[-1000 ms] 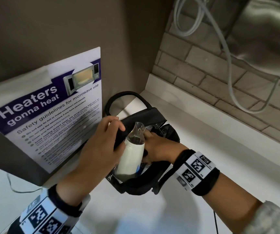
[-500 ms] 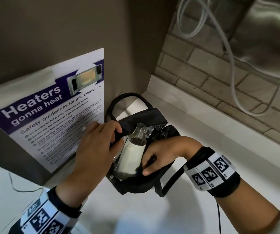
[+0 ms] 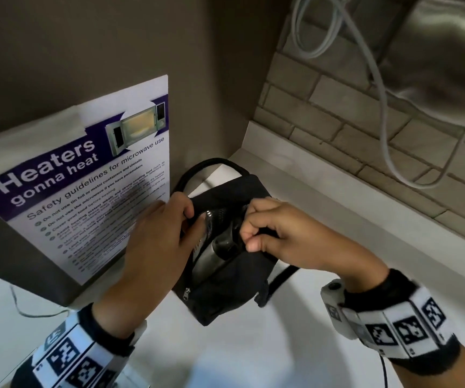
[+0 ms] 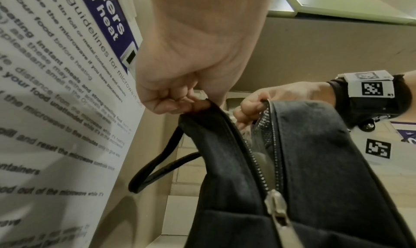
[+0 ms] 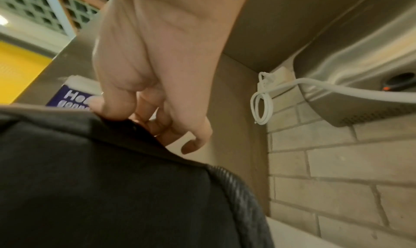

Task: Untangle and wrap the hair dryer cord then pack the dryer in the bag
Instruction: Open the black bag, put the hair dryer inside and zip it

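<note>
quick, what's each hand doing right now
Left hand: pinching the left edge of the bag opening.
Right hand: pinching the bag's right edge.

bag [image 3: 234, 287]: we see matt black cloth with a metal zip
dryer [image 3: 211, 247]: we see glossy, smooth casing inside the bag
poster [image 3: 91, 175]: smooth printed paper, left of the bag
wall [image 3: 337, 135]: rough matt brick behind the bag
counter [image 3: 253, 354]: smooth white surface
</note>
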`<state>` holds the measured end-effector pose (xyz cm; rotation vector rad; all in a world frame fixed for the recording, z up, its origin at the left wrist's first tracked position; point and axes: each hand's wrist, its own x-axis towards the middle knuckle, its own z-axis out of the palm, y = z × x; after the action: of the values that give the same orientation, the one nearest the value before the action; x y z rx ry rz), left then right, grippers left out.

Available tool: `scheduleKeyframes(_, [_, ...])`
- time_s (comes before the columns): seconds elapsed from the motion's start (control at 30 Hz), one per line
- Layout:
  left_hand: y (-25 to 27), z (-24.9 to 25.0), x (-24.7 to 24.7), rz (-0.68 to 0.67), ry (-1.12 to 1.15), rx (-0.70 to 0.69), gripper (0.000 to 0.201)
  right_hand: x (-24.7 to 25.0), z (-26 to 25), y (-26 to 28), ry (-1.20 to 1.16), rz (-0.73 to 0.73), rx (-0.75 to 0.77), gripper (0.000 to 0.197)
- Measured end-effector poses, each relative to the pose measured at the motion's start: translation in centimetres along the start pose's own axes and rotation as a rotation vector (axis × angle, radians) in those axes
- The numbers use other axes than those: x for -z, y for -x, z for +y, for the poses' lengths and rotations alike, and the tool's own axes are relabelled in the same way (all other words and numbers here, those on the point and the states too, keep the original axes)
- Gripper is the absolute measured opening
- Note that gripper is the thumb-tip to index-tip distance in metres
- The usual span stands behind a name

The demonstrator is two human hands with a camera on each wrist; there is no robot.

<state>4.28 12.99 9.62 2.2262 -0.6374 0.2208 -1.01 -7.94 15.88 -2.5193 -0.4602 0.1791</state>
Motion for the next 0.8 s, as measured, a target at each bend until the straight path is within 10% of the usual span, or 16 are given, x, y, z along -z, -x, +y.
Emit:
scheduleKeyframes(0.43, [2.5,0.3,0.2,-0.043,-0.053,-0.055,0.033,-1.7,-0.2,-0.3,0.084,0.295,-0.122,0.007])
scheduleKeyframes(0.6, [3.8,-0.4,1.3,-0.475,-0.559,0.208,0.054,-1.7,-0.4,-0.3,0.072,0.312,-0.108,0.009])
scheduleKeyframes(0.8, [3.7,-2.9,-1.6,-0.670,-0.011,0.398,0.049,-1.7,-0.6,0.1,0.013,0.345,-0.087,0.009])
